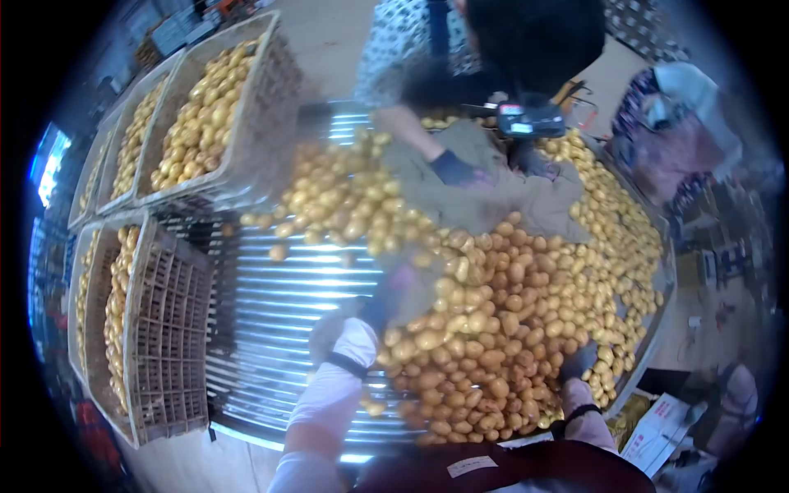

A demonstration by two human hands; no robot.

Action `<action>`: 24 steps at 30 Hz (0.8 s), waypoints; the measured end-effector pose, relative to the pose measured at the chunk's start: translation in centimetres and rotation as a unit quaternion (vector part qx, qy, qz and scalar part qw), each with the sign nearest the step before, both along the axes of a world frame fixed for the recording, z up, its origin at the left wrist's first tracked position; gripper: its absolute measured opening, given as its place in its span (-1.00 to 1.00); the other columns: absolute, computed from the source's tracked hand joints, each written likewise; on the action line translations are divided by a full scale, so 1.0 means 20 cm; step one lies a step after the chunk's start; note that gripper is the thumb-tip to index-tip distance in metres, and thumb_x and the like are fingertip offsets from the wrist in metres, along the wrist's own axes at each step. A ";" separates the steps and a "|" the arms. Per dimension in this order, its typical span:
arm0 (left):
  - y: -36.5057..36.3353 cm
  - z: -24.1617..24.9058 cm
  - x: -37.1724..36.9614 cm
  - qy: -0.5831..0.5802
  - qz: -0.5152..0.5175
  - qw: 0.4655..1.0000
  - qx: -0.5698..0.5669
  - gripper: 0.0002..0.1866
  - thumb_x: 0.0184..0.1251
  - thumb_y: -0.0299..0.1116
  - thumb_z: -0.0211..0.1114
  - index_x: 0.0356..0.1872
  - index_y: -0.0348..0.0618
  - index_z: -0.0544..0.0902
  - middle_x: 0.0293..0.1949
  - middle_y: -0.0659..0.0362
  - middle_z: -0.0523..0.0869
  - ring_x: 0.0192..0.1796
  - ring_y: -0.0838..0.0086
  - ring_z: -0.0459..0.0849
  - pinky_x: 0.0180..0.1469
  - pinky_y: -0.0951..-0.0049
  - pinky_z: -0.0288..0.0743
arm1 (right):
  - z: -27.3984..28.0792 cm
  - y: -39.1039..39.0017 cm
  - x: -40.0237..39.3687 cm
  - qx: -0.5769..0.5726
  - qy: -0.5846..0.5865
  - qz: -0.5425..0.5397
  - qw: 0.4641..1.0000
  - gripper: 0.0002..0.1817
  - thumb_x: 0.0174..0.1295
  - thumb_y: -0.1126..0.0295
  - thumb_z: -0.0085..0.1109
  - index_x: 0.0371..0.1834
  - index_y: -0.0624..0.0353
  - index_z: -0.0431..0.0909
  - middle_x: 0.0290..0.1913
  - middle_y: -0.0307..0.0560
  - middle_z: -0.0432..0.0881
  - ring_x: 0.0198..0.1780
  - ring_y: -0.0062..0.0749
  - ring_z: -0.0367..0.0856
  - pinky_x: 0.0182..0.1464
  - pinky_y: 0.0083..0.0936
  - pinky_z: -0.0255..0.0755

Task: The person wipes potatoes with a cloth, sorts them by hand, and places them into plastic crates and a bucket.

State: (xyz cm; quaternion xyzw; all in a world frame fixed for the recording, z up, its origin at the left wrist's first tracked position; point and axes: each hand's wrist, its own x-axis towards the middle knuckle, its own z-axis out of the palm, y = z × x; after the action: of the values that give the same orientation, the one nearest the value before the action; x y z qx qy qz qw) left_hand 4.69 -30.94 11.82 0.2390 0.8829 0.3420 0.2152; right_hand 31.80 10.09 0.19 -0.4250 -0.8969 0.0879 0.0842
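Yellow-brown potatoes (493, 329) lie in a deep heap across the right side of a table with shiny metal rollers (275, 304). My left hand (399, 287), in a dark glove, is over the heap's left edge, beside the bare rollers. Motion smears its fingers, so I cannot tell what it holds, if anything. At the heap's near right side, my right hand (579, 361), also in a dark glove, rests against the potatoes with its fingers mostly hidden. Dark bands circle both of my light sleeves at the wrists.
Plastic crates (168, 329) filled with potatoes stand along the left side. Opposite me, a person (431, 140) with gloved hands leans over a grey-brown cloth (436, 193) lying on the heap. A white carton (662, 427) sits beyond the table's right edge.
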 end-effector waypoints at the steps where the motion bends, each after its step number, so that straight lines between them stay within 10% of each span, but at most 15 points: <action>1: 0.06 -0.09 0.05 0.023 -0.018 0.994 0.106 -0.61 0.44 -0.27 0.22 0.17 -0.30 0.55 0.02 -0.08 0.69 -0.01 0.10 0.71 0.06 0.31 0.60 | 0.07 -0.02 -0.01 -0.025 -0.057 -0.016 0.998 -0.35 0.23 0.20 0.21 0.36 0.28 0.40 0.28 0.27 0.50 0.37 0.13 0.40 0.42 -0.10 0.24; 5: 0.33 -0.12 0.31 -0.108 -0.137 0.960 0.219 -0.48 0.47 -0.08 0.22 0.30 -0.20 0.54 0.17 -0.05 0.64 0.24 0.11 0.58 0.28 0.23 0.43 | -0.16 0.13 0.07 0.144 0.034 0.047 0.988 -0.43 0.04 0.17 0.38 0.12 0.18 0.55 -0.04 0.18 0.61 0.00 0.17 0.60 -0.02 -0.07 0.47; 6: 0.39 0.03 0.38 -0.135 -0.194 0.958 0.165 -0.44 0.46 -0.05 0.22 0.35 -0.18 0.52 0.24 -0.05 0.61 0.32 0.07 0.53 0.36 0.19 0.38 | -0.05 0.09 0.04 0.010 -0.113 0.008 0.993 -0.35 0.24 0.14 0.16 0.38 0.21 0.40 0.36 0.23 0.43 0.37 0.19 0.37 0.36 -0.04 0.28; 9: 0.50 0.19 0.55 0.102 -0.323 0.937 0.084 -0.41 0.47 -0.03 0.22 0.38 -0.15 0.51 0.31 0.00 0.58 0.39 0.06 0.47 0.48 0.13 0.27 | -0.08 0.14 0.10 0.103 0.131 0.120 0.979 -0.46 0.17 0.20 0.30 0.21 0.19 0.56 0.12 0.24 0.58 0.19 0.20 0.52 0.18 -0.02 0.41; 11: 0.54 -0.14 0.66 0.248 -0.313 0.904 0.155 -0.46 0.47 -0.07 0.24 0.35 -0.13 0.54 0.30 0.03 0.60 0.38 0.09 0.48 0.50 0.12 0.23 | -0.09 0.27 0.15 -0.002 0.168 0.163 0.972 -0.46 0.18 0.24 0.28 0.22 0.23 0.55 0.17 0.26 0.57 0.23 0.18 0.51 0.24 -0.02 0.39; 15: 0.23 0.05 0.72 -0.026 -0.041 0.923 0.382 -0.59 0.47 -0.29 0.26 0.26 -0.21 0.61 0.24 0.03 0.64 0.39 0.14 0.50 0.48 0.14 0.28 | -0.07 0.25 0.32 -0.011 0.258 0.172 0.951 -0.50 0.21 0.34 0.23 0.22 0.31 0.52 0.21 0.25 0.56 0.27 0.13 0.49 0.33 -0.05 0.33; 17: 0.03 -0.03 0.69 0.026 0.112 0.944 0.308 -0.58 0.43 -0.41 0.28 0.29 -0.21 0.59 0.24 -0.03 0.64 0.32 0.09 0.56 0.42 0.12 0.36 | 0.25 -0.09 0.26 -0.040 0.314 0.144 0.937 -0.52 0.20 0.38 0.19 0.20 0.31 0.52 0.20 0.20 0.54 0.31 0.10 0.43 0.41 -0.07 0.25; 19: -0.19 -0.17 0.60 0.318 0.089 0.936 0.120 -0.50 0.27 -0.33 0.35 0.25 -0.18 0.59 0.12 -0.07 0.66 0.22 0.03 0.59 0.33 0.13 0.41 | 0.51 -0.36 0.15 -0.046 0.323 0.243 0.913 -0.56 0.19 0.41 0.15 0.17 0.27 0.53 0.16 0.18 0.53 0.31 0.10 0.42 0.42 -0.05 0.23; 24: -0.32 -0.26 0.56 0.217 0.132 0.967 0.013 -0.47 0.25 -0.23 0.36 0.26 -0.07 0.59 -0.02 -0.03 0.70 0.07 -0.01 0.62 0.21 0.01 0.44 | 0.50 -0.60 -0.17 0.035 0.229 0.428 0.873 -0.64 0.17 0.37 0.18 0.06 0.16 0.59 0.02 0.12 0.57 0.12 0.07 0.51 0.23 -0.05 0.35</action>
State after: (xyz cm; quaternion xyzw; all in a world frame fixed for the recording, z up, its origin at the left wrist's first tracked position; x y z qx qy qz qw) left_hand 15.98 -37.40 6.66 0.1914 0.9276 0.3193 -0.0319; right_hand 28.39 -1.97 10.19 0.0362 -0.9491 0.1790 0.2566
